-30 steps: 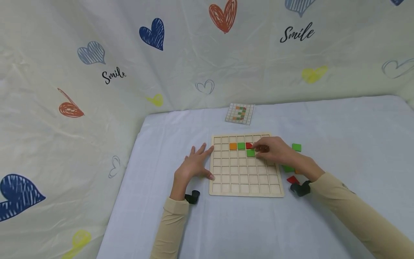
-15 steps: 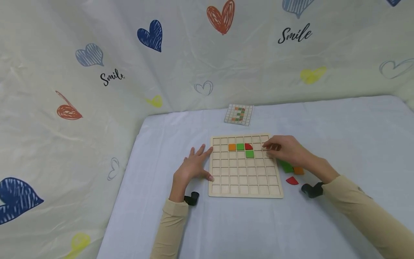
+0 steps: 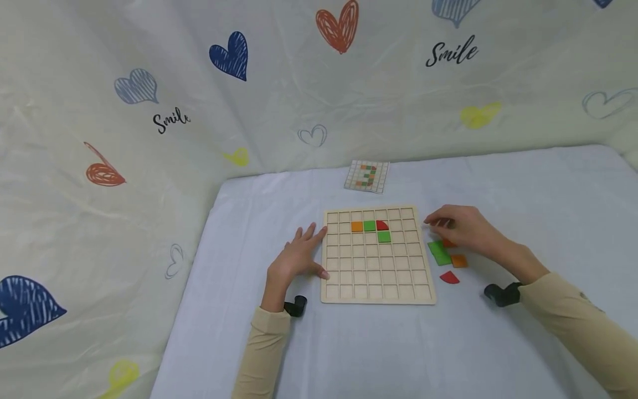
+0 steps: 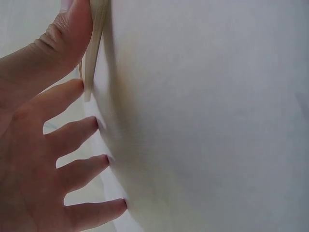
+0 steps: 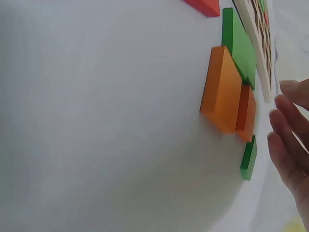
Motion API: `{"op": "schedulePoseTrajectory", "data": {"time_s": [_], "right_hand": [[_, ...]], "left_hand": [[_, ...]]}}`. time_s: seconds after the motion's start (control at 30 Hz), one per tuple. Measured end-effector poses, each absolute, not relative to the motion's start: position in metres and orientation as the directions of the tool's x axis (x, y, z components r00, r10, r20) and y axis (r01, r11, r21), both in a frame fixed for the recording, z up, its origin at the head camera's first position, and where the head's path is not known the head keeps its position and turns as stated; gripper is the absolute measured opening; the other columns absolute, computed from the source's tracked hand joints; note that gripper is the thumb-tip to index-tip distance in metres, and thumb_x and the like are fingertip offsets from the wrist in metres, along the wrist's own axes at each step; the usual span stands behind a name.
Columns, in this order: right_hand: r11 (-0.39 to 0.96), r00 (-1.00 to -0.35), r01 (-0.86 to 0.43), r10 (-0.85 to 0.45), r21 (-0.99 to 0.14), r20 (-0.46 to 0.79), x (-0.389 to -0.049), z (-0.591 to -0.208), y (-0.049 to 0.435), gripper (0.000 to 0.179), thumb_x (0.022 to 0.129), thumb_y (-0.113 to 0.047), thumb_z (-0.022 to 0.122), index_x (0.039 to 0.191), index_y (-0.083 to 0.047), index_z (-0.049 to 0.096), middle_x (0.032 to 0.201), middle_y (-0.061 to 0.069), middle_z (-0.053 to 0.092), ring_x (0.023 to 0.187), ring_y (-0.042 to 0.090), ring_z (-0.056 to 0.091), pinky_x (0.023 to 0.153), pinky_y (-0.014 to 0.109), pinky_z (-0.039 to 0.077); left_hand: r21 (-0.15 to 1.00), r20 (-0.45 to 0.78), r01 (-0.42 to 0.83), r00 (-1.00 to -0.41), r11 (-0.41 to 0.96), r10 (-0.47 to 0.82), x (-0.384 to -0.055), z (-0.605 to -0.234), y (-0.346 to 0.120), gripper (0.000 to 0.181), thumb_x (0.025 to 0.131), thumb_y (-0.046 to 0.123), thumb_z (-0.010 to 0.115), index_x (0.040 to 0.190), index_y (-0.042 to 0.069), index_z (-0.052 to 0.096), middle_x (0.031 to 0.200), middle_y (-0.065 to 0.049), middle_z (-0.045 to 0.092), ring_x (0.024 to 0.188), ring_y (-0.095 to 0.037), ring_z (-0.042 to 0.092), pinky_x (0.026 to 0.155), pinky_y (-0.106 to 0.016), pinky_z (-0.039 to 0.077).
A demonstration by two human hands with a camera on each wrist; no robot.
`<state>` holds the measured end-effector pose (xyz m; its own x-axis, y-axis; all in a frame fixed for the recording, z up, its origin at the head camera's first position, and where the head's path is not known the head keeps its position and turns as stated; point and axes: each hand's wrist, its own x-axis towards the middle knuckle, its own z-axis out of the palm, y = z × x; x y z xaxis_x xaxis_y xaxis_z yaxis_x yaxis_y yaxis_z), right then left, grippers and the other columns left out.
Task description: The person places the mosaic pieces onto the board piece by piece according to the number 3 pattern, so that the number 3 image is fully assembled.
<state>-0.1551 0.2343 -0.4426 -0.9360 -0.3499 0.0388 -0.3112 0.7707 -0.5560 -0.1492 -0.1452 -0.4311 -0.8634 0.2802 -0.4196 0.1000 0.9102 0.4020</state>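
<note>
A wooden grid board lies on the table. In its upper rows sit an orange square tile, a green tile, a red quarter-round tile and another green tile under the red one. My left hand is spread along the board's left edge, thumb and index finger touching it. Right of the board, my right hand hovers with loosely bent fingers and nothing between them. Below it lie loose tiles: green, orange and a red quarter-round. A further green tile shows in the right wrist view.
Behind the board lies a pattern card with a coloured grid figure. A white cloth covers the table. A curtain printed with hearts hangs at the back and left. Black wrist mounts stick out near the sleeves.
My right hand has left the red quarter-round tile on the board and moved right, past the board's edge to above the loose tiles. The left hand has stayed in place.
</note>
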Motion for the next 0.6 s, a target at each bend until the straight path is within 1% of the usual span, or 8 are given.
{"op": "schedulePoseTrajectory", "data": {"time_s": [0.17,0.33,0.53,0.6], "right_hand": [[0.787,-0.940,-0.306,-0.337,-0.536,0.041,-0.155,-0.443,0.243,0.020,0.090,-0.003,0.074,0.110,0.000,0.076,0.101,0.011,0.075,0.089,0.025,0.066,0.082,0.044,0.059],[0.801,-0.945,-0.308,-0.321,-0.513,0.067,-0.156,-0.447,0.251,0.021,0.088,-0.001,0.075,0.109,0.002,0.076,0.104,0.014,0.074,0.090,0.028,0.067,0.082,0.047,0.058],[0.816,-0.957,-0.285,-0.268,-0.503,0.107,-0.155,-0.452,0.261,0.021,0.086,-0.001,0.077,0.107,0.003,0.076,0.100,0.014,0.072,0.085,0.027,0.064,0.071,0.034,0.054],[0.822,-0.961,-0.274,-0.254,-0.499,0.108,-0.155,-0.454,0.262,0.022,0.087,-0.002,0.077,0.108,0.003,0.075,0.099,0.014,0.071,0.084,0.027,0.063,0.070,0.032,0.053]], "left_hand": [[0.391,-0.422,0.105,-0.862,0.914,0.279,-0.149,-0.430,-0.145,0.116,0.072,0.029,0.094,0.165,0.024,0.025,0.174,-0.007,0.011,0.160,-0.039,0.004,0.122,-0.068,0.018],[0.386,-0.423,0.112,-0.861,0.916,0.283,-0.150,-0.430,-0.146,0.116,0.072,0.029,0.094,0.165,0.024,0.024,0.174,-0.007,0.011,0.160,-0.039,0.004,0.122,-0.069,0.019],[0.401,-0.418,0.106,-0.863,0.910,0.284,-0.148,-0.428,-0.146,0.116,0.072,0.029,0.094,0.165,0.024,0.025,0.174,-0.007,0.011,0.160,-0.039,0.005,0.122,-0.069,0.018],[0.408,-0.416,0.103,-0.864,0.907,0.285,-0.148,-0.428,-0.146,0.116,0.072,0.028,0.094,0.165,0.024,0.025,0.174,-0.007,0.011,0.160,-0.039,0.004,0.122,-0.069,0.018]]}}
